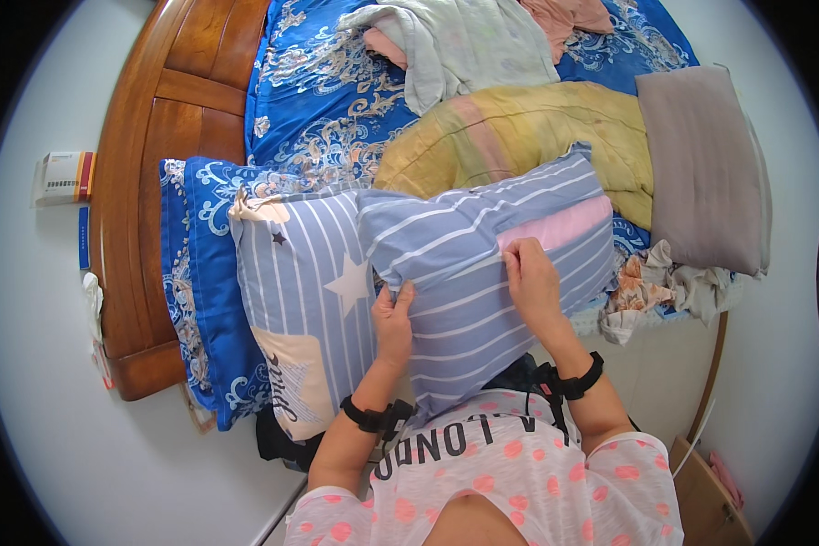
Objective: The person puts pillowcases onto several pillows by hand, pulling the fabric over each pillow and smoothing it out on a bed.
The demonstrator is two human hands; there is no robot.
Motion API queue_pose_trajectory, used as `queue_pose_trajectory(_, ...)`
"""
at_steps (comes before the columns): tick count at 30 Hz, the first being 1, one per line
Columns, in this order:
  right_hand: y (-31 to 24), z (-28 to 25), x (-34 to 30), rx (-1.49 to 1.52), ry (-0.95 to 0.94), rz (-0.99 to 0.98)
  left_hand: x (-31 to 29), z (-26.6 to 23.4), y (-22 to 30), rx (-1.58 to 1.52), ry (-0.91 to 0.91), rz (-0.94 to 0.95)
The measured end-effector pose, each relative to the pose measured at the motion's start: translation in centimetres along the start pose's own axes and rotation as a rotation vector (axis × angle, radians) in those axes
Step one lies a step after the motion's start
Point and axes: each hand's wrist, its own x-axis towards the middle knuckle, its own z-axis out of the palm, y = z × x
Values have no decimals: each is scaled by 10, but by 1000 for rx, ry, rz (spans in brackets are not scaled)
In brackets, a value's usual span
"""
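A blue pillow with white stripes (464,300) leans across the bed in front of my body. At its left edge, my left hand (394,318) is closed, with thumb and fingers pinching the cloth. On its upper face, my right hand (530,278) is closed on the striped cloth, fingertips beside a pink strip (564,223); whether the strip is a patch or something inside cannot be made out. Just left of this pillow lies a second striped pillow (314,273) with a white star and a cream panel. Under that one is a dark blue patterned pillow (205,300).
A wooden headboard (177,127) borders the left. Behind the pillows, a yellow quilt (519,123) and a pale rumpled blanket (473,45) lie on the blue patterned sheet (318,91). A folded grey-mauve pad (701,164) and crumpled cloths (664,282) are at right.
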Motion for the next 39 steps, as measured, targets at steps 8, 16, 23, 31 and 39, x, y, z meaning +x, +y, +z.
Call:
queue_pose_trajectory(8,0,26,-15,208,-235,214,13,-3,0,1037,243,829)
queue_pose_trajectory(16,-9,39,-35,91,-299,99,25,3,-30,1174,-406,804)
queue_pose_trajectory(23,48,44,-31,-71,-160,135,31,-20,-23,1143,-455,758)
queue_pose_trajectory(31,65,51,-45,-151,-177,300,42,2,-35,1246,-499,747)
queue_pose_trajectory(39,51,44,-52,-148,-222,273,60,45,-97,1249,-713,713)
